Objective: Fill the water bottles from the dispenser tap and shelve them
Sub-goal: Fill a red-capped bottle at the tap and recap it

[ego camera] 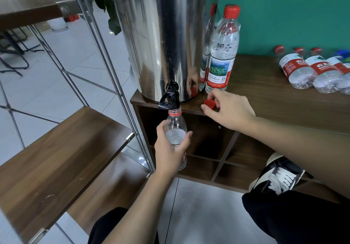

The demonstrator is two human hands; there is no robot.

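Observation:
My left hand (170, 152) grips an uncapped clear bottle (175, 128) upright, its red-ringed mouth right under the black tap (169, 98) of the steel dispenser (161, 35). Water stands in the bottle up to about its shoulder. On the cabinet top beside the dispenser, my right hand (229, 111) pinches a red cap (209, 104) between its fingertips. A capped, full bottle (222, 52) stands upright just behind that hand.
Several capped bottles (312, 71) lie on their sides at the right of the brown cabinet top (274, 96). A metal rack with wooden shelves (62, 145) stands at the left. Open cubbies (206, 139) sit below the tap. My shoe (278, 173) rests near the cabinet's base.

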